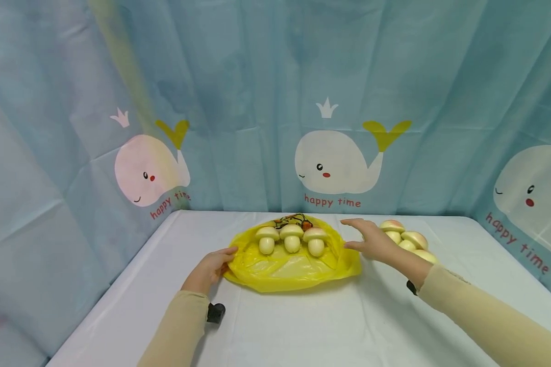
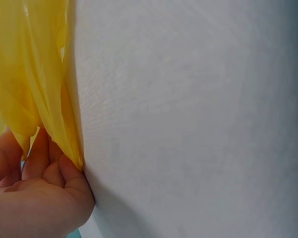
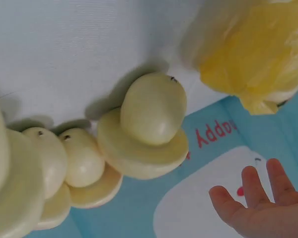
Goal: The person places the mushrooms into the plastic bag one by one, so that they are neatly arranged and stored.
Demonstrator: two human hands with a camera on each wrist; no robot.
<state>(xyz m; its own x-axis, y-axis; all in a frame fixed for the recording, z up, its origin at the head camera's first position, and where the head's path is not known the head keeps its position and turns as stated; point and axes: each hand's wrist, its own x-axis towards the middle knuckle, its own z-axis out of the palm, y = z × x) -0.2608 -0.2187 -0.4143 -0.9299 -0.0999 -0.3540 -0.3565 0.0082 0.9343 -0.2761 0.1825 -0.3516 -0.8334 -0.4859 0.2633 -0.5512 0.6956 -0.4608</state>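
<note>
Yellow bag (image 1: 284, 283), edge in left hand (image 1: 209, 267), right hand (image 1: 375, 242) near opposite side

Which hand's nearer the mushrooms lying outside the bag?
Right. The right hand is just beside those mushrooms; the left hand is farther off, holding the left edge of the yellow bag.

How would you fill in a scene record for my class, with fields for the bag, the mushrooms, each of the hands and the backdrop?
Container: yellow bag on a white table
Row: three mushrooms, yellow plastic around them
Cluster: more mushrooms, to the bag's right
Left hand: holds the bag's left edge
Right hand: fingers spread, holding nothing, near the bag's right edge
Backdrop: blue curtain with white whales
</note>
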